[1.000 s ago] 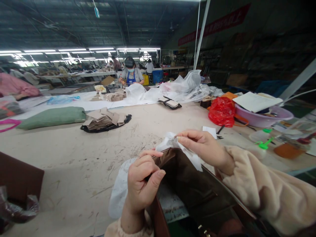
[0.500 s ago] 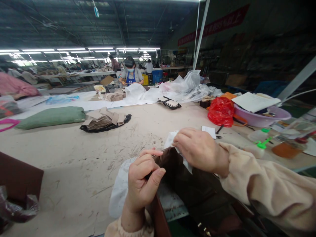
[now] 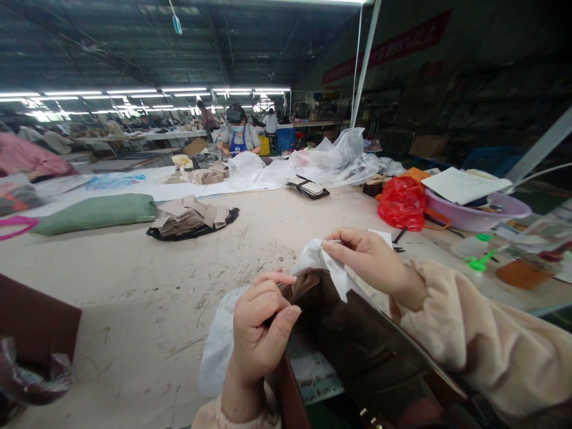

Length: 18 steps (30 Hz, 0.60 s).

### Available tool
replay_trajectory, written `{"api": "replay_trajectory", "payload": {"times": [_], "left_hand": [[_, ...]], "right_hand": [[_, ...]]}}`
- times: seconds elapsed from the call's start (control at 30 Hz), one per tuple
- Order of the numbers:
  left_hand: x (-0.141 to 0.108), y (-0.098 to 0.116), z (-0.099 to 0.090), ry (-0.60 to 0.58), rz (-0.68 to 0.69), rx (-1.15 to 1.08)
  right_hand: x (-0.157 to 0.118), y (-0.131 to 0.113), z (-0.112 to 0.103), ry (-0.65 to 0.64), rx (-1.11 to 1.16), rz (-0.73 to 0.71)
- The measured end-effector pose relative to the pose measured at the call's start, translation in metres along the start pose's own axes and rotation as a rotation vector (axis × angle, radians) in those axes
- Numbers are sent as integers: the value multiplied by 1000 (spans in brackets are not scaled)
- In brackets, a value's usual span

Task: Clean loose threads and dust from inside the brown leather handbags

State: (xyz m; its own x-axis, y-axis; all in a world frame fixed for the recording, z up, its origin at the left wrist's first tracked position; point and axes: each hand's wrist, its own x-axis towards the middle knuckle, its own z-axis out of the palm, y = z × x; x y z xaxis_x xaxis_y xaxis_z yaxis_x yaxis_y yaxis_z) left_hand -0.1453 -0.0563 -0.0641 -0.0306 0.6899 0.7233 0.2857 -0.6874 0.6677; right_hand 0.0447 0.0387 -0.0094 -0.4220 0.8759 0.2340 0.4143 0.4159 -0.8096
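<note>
A brown bag (image 3: 357, 333) with a dark lining stands open at the lower middle right. My left hand (image 3: 263, 325) is closed on the bag's rim at its left corner, index finger lying along the edge. My right hand (image 3: 369, 259) pinches a thin white sheet (image 3: 337, 271) above the far rim, and part of the sheet hangs over the lining. More white sheet material (image 3: 218, 342) lies on the table left of the bag. Gold-coloured metal pieces (image 3: 370, 419) show at the bottom of the bag.
Stacked beige pieces (image 3: 190, 215) and a green cushion-like roll (image 3: 98, 214) lie ahead left. A red plastic bag (image 3: 402, 202), a lilac basin (image 3: 487, 214) and bottles are at right. A person (image 3: 239, 134) works across the table; a brown box-like object (image 3: 36, 322) is near left.
My right hand has turned and lifted slightly to the right, drawing the white sheet up from the bag's rim. More of the lining shows. My left hand has barely moved.
</note>
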Motion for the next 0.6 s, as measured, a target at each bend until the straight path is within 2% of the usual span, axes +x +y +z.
{"api": "replay_trajectory", "payload": {"times": [0.17, 0.33, 0.4, 0.47, 0.6], "left_hand": [[0, 0, 0, 6, -11, -5], [-1, -2, -1, -2, -3, -11], [-3, -3, -2, 10, -6, -20], [-4, -6, -4, 20, -14, -34], [-6, -10, -9, 50, -61, -59]], "right_hand": [[-4, -7, 11, -67, -262, -316], [-6, -6, 8, -100, -372, -404], [-9, -3, 1, -93, -335, -343], [-16, 6, -9, -58, -262, -186], [-50, 44, -28, 167, 100, 210]]}}
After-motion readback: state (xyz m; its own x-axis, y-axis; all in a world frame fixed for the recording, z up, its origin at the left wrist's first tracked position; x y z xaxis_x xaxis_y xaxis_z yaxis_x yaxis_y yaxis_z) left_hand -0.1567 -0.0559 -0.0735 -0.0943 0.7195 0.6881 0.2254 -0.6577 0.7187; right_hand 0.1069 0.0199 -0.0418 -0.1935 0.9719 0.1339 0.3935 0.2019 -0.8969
